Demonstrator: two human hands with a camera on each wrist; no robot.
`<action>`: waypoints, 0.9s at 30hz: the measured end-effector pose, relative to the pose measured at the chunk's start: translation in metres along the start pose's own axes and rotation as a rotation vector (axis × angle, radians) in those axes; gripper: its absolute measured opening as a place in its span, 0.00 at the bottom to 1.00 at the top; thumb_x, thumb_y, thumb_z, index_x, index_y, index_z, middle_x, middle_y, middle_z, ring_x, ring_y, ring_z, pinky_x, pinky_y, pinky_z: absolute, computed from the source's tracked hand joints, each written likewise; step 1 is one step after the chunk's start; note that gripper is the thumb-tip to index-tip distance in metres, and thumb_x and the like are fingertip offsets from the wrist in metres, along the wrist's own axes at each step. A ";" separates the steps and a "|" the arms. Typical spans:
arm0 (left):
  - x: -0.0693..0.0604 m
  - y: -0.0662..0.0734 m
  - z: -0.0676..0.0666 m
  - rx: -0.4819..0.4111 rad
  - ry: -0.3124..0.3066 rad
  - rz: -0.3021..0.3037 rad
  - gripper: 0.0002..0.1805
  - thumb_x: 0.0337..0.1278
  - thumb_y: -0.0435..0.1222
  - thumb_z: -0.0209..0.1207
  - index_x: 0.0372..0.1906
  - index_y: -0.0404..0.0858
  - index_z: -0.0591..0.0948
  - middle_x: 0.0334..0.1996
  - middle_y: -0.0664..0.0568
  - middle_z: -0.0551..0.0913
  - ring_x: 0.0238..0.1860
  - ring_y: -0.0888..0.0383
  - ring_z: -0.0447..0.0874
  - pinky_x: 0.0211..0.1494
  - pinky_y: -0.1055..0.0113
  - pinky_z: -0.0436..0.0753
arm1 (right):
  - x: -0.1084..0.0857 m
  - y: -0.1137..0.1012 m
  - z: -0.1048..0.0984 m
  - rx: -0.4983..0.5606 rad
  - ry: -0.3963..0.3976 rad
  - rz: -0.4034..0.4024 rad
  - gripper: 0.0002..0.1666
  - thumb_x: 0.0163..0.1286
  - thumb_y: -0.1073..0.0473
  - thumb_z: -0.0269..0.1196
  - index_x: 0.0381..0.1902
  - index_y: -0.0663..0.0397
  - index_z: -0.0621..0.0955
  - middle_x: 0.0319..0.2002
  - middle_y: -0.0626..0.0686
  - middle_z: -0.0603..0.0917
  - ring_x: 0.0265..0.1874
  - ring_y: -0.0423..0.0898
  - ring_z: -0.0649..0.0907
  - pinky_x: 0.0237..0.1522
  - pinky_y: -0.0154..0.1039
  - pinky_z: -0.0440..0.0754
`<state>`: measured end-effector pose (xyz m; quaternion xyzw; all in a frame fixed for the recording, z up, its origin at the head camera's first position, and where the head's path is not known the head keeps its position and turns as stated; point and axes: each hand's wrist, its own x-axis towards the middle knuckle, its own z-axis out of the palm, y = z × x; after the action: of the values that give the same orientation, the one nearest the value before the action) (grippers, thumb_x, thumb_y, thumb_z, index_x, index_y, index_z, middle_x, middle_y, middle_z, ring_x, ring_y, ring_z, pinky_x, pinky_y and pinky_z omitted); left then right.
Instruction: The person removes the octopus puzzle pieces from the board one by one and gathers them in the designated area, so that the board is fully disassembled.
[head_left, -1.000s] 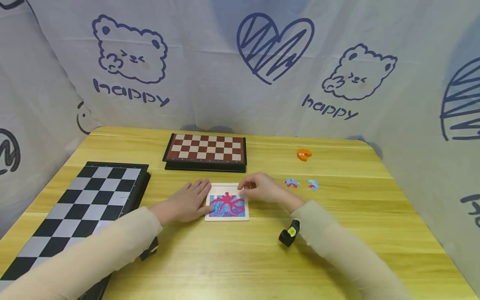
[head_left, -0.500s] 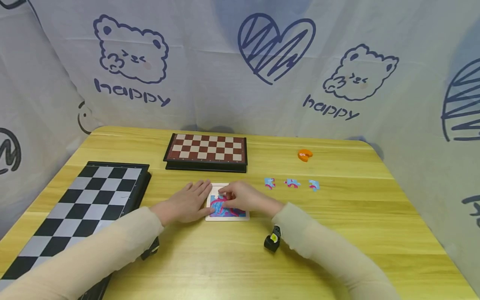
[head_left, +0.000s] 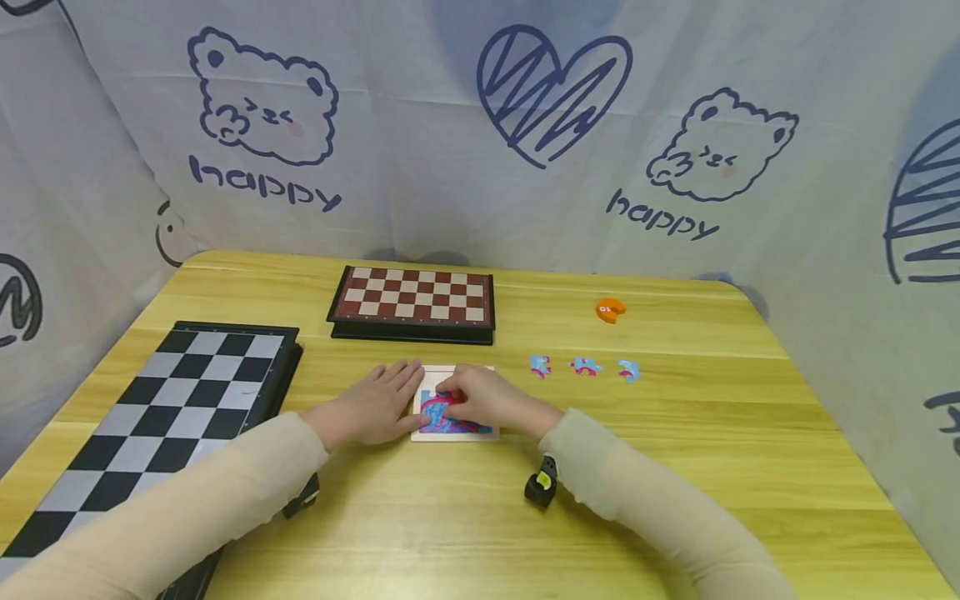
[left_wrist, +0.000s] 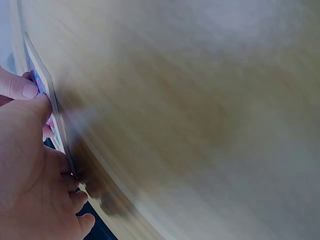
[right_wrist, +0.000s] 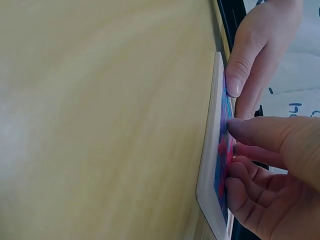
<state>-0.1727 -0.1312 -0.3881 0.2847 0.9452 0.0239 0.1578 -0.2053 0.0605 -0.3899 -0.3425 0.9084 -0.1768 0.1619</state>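
Observation:
A small white-framed picture puzzle (head_left: 492, 436) with pink and blue artwork lies flat on the table. My left hand (head_left: 372, 404) rests spread along its left side, thumb on the lower left; the left wrist view shows this hand (left_wrist: 22, 150) against the frame's edge (left_wrist: 56, 112). My right hand (head_left: 495, 400) is over the puzzle, its bent fingers and thumb touching the picture. In the right wrist view, the right thumb and fingertips (right_wrist: 235, 187) meet the picture surface; whether a piece is between them is hidden. Three loose blue-and-pink pieces (head_left: 584, 367) lie in a row to the right.
A brown-and-white checkered box (head_left: 412, 298) stands behind the puzzle. The large black-and-white board (head_left: 187, 392) lies at the left, beside my left forearm. An orange notched piece (head_left: 610, 311) sits at the back right. Printed cloth hangs behind the wooden table (head_left: 420, 517).
My right hand has moved left from the frame's upper right corner onto the picture, uncovering one loose piece. It has barely shifted in the last half second. My left hand has stayed in place.

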 end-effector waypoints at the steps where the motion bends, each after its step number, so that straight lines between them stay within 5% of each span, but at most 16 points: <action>1: 0.000 0.000 0.000 0.000 -0.001 0.000 0.41 0.66 0.55 0.42 0.70 0.28 0.50 0.70 0.38 0.46 0.69 0.43 0.42 0.68 0.48 0.45 | 0.000 0.000 0.000 0.017 0.004 0.005 0.22 0.61 0.57 0.65 0.53 0.56 0.79 0.27 0.46 0.72 0.27 0.42 0.70 0.27 0.29 0.67; 11: -0.002 0.001 -0.003 -0.002 -0.013 -0.012 0.41 0.66 0.54 0.43 0.69 0.28 0.51 0.70 0.37 0.47 0.69 0.42 0.42 0.67 0.47 0.46 | 0.001 0.008 0.000 0.297 0.088 -0.021 0.09 0.62 0.63 0.64 0.40 0.53 0.78 0.24 0.46 0.75 0.24 0.41 0.73 0.29 0.31 0.72; 27: 0.001 0.001 -0.001 0.029 -0.023 -0.015 0.41 0.66 0.57 0.40 0.70 0.30 0.49 0.71 0.39 0.45 0.70 0.43 0.41 0.68 0.49 0.45 | 0.005 0.009 -0.003 0.411 0.080 0.051 0.05 0.65 0.62 0.60 0.29 0.55 0.76 0.20 0.48 0.76 0.17 0.39 0.72 0.19 0.29 0.70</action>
<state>-0.1736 -0.1297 -0.3873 0.2801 0.9457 0.0055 0.1647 -0.2150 0.0641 -0.3918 -0.2718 0.8673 -0.3677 0.1966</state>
